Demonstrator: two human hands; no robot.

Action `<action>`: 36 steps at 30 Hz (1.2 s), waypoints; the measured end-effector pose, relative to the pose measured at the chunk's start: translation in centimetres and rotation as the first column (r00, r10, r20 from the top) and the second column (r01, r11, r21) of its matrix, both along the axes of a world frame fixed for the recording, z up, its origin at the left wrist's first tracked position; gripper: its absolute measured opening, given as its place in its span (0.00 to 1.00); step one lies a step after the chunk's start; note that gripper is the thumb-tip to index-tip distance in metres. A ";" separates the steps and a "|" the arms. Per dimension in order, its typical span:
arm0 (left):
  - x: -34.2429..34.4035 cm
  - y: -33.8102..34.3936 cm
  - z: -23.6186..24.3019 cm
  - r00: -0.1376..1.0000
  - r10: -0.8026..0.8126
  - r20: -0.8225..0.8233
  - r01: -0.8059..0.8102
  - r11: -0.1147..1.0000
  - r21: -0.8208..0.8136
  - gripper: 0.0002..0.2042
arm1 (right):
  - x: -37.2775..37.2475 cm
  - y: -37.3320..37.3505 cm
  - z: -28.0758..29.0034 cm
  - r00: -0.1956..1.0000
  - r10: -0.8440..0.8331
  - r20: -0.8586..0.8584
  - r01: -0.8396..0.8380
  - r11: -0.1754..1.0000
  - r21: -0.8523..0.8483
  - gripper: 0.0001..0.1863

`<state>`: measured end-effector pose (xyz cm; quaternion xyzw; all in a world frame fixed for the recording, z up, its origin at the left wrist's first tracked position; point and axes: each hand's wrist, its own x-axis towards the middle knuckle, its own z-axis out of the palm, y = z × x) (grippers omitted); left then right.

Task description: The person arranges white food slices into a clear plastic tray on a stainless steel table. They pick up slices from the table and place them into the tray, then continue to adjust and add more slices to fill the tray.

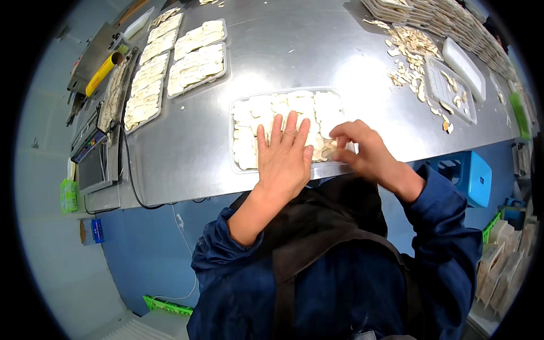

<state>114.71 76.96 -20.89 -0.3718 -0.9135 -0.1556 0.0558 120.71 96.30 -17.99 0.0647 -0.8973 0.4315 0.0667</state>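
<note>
A clear plastic tray (233, 148) sits at the near edge of the steel table, filled with overlapping rows of pale slices (245, 122), which look like sliced mushroom. My left hand (285, 152) lies flat on the slices, its fingers spread and pointing away from me. Over the tray's near right corner is my right hand (365, 150), fingers bent, with a gap between thumb and forefinger. Some browner slices (326, 152) show at its thumb tip; no held slice can be made out.
Filled trays (195, 68) of slices stand at the left, beside a scale (96, 164) with a black cable. Loose slices (416, 79) are scattered at the right around another clear tray (450, 90). Stacked trays (442, 25) line the far right. A blue plastic stool (473, 178) stands below the table.
</note>
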 end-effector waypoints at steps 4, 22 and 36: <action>0.2 -0.1 0.2 1.000 0.001 0.005 -0.001 1.000 -0.008 0.24 | -1.7 5.3 0.1 0.941 -0.282 0.185 0.318 0.924 -0.214 0.15; 0.1 0.8 0.0 0.999 0.031 0.010 -0.031 0.999 0.006 0.25 | -2.6 1.2 -0.3 0.998 -0.036 -0.044 0.045 0.972 0.231 0.11; 0.0 0.8 -0.1 1.000 0.023 -0.017 -0.023 1.000 0.005 0.25 | -3.1 5.2 -0.9 0.948 -0.232 -0.217 0.285 0.924 0.255 0.14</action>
